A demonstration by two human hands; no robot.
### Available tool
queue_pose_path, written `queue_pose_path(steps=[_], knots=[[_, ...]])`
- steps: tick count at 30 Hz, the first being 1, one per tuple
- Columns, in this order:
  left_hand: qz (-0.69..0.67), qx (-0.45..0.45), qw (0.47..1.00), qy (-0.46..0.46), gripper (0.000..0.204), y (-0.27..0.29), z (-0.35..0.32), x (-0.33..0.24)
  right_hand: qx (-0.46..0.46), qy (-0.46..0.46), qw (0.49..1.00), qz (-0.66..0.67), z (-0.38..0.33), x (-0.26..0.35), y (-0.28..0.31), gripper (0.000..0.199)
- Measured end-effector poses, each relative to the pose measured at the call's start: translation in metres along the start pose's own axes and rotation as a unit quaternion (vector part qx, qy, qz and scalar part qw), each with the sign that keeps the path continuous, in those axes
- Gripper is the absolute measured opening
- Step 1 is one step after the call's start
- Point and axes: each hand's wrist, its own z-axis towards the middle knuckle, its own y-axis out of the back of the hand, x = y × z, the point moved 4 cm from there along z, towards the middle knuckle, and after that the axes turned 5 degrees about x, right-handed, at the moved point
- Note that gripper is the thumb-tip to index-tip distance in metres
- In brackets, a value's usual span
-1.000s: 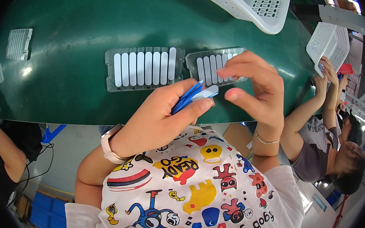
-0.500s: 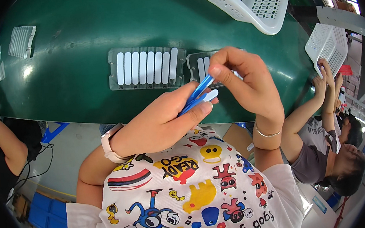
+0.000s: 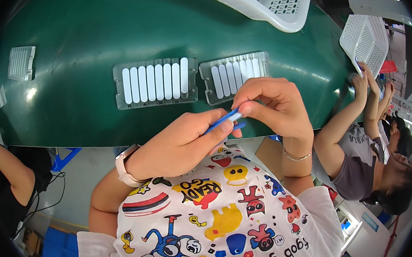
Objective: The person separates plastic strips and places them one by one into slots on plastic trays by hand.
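My left hand (image 3: 180,145) is closed around a few narrow blue-and-white strips (image 3: 235,117), which poke out past the thumb with rounded ends. Thumb and forefinger of my right hand (image 3: 277,106) pinch the far end of one of them. Just beyond the hands lies a clear ridged tray (image 3: 120,89) with a row of white round-ended strips (image 3: 149,83); its rightmost strip sits higher than the others. To its right, a second clear tray (image 3: 207,85) bears a similar row of white strips (image 3: 231,79), partly covered by my right hand.
A large white perforated basket (image 3: 287,16) stands at the far right on the green table (image 3: 76,100). An empty-looking ridged tray (image 3: 21,64) lies far left. Co-workers sit on both sides; one person's hands (image 3: 361,83) are at another white basket (image 3: 367,41).
My right hand has come down and slightly left, drawing closer to the left hand. The strip it pinches now lies flatter. The second tray is more exposed.
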Motion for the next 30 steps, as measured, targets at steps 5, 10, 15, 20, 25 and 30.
queue_pose_path(steps=[5,10,15,20,25,30], knots=[[0.003,-0.014,1.0,-0.001,0.034,-0.003,0.004,0.001,-0.068,-0.033,0.996,0.05,-0.013,-0.002,0.012,0.01],[-0.035,-0.072,0.997,-0.01,0.035,0.006,-0.003,-0.001,-0.309,0.091,0.88,-0.35,-0.028,0.0,0.054,0.014],[-0.121,-0.218,0.967,-0.051,0.034,0.036,-0.028,0.006,-0.135,0.142,0.788,-0.584,-0.033,-0.009,0.032,0.025],[-0.162,-0.313,0.927,-0.126,0.033,0.072,-0.065,0.009,-0.093,0.108,0.782,-0.607,-0.029,-0.005,0.036,0.033],[-0.218,-0.338,0.902,-0.16,0.029,0.084,-0.102,0.012,-0.049,0.083,0.893,-0.439,-0.003,-0.002,0.048,0.07],[-0.241,-0.387,0.863,-0.22,0.026,0.101,-0.134,0.032,0.003,0.109,0.863,-0.493,0.005,0.0,0.021,0.072]])
